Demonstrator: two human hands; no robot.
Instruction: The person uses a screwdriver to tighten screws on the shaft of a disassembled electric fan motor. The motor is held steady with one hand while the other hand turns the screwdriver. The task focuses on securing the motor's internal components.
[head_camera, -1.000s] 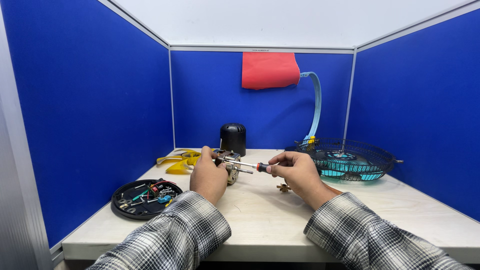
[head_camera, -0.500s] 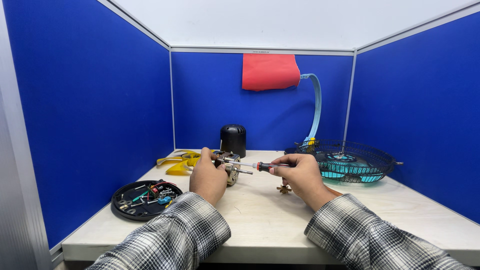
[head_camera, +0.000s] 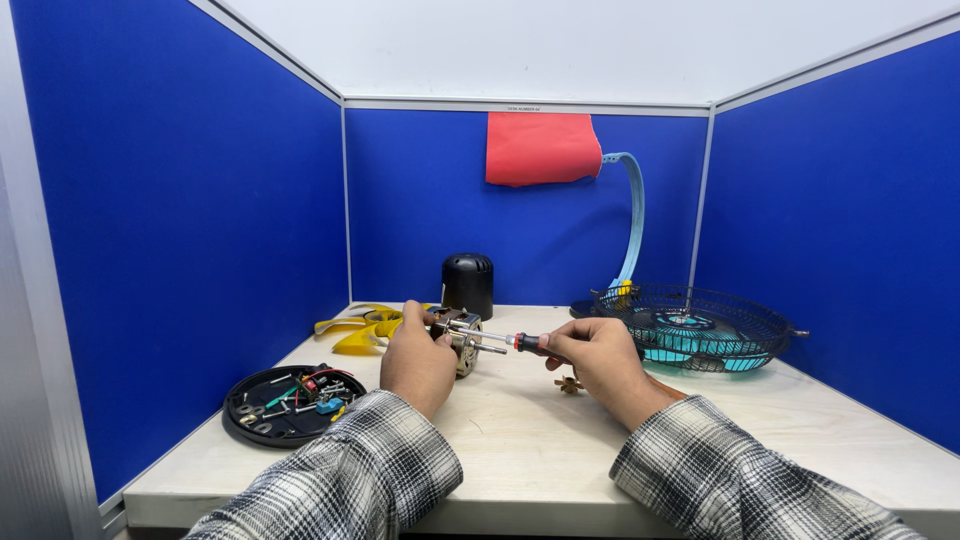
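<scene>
On the left I saw a black round tray (head_camera: 285, 405) with small parts and the yellow fan blade (head_camera: 362, 330), and next to them my left hand (head_camera: 418, 355) was closed around the small fan motor (head_camera: 462, 335), holding it just above the table (head_camera: 540, 440). My right hand (head_camera: 598, 355) was wrapped firmly on the red and black handle of the screwdriver (head_camera: 515, 342), whose tip met the motor. I judged the step was working a screw on the motor; the next move needed steady turning, with the tip kept seated, while the wire fan guard (head_camera: 700, 325) lay further right.

Yellow fan blade (head_camera: 362, 330), black wire grille (head_camera: 700, 325), plaid sleeves (head_camera: 345, 475).
</scene>
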